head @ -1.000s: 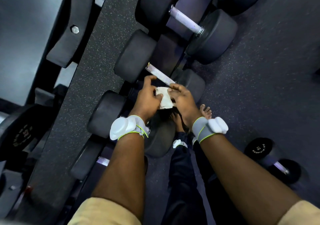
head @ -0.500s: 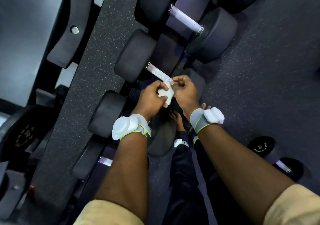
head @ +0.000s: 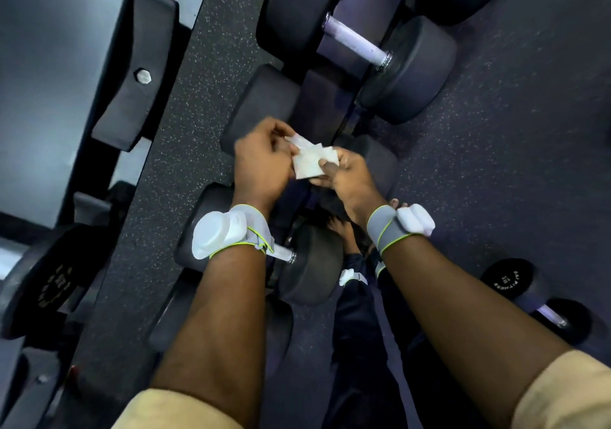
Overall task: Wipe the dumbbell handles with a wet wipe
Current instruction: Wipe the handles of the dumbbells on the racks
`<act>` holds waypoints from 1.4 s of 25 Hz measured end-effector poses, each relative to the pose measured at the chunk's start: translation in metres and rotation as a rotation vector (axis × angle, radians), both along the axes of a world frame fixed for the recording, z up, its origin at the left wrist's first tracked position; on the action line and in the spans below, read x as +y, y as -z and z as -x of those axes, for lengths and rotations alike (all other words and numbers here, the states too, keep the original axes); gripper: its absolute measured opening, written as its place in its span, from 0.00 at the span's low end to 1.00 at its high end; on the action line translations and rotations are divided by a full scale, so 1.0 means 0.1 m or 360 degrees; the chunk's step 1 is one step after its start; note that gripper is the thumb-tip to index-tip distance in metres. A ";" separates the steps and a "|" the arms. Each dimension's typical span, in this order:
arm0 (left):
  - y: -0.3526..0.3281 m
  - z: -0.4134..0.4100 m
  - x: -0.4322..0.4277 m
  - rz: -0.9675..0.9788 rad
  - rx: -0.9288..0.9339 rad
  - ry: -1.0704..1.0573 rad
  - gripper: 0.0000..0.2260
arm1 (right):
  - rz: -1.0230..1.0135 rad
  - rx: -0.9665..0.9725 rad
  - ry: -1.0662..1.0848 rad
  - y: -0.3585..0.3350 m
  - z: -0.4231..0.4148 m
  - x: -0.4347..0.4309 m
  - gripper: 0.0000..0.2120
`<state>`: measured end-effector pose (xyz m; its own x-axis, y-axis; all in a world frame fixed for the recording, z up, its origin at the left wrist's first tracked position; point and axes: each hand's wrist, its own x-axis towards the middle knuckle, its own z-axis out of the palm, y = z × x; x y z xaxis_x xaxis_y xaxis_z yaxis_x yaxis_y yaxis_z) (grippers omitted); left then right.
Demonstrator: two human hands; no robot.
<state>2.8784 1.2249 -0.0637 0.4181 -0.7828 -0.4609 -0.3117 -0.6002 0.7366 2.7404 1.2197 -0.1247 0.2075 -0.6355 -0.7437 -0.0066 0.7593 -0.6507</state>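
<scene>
Being held between both hands, a wet wipe [head: 310, 161] is seen spread just above the middle dumbbell [head: 261, 101] on the rack.

Its left edge is pinched by the curled fingers of the left hand [head: 261, 164]; its right edge is pinched by the right hand [head: 348, 177], thumb on top and fingers underneath. The middle dumbbell's handle is hidden beneath wipe and hands, so whether it is touched cannot be told. Beyond the middle dumbbell a larger dumbbell [head: 410, 68] is racked, its pale handle [head: 353, 40] left bare. On the near side of the middle dumbbell another dumbbell [head: 310, 263] is partly covered by the left wrist. Well apart to its right, a small dumbbell [head: 507, 278] is laid on the floor.
</scene>
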 end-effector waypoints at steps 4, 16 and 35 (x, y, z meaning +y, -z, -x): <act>0.01 -0.39 -0.30 0.0159 -0.0804 0.0226 0.23 | -0.0206 0.0158 0.0002 0.14 -0.05 -0.27 0.08; 0.29 -0.53 -0.62 -0.0911 -0.0758 0.1034 0.64 | 0.0431 0.1157 -0.0465 0.33 -0.93 -0.28 0.18; 0.26 -0.43 -0.66 -0.1057 -0.1099 0.1124 0.61 | 0.0743 0.1126 -0.0970 0.34 -0.85 -0.22 0.30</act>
<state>2.9219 1.1587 -0.0898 0.3095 -0.6326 -0.7099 -0.9354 -0.3368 -0.1076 2.8257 1.1981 -0.1583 0.2026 -0.8249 -0.5277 -0.7983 0.1729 -0.5769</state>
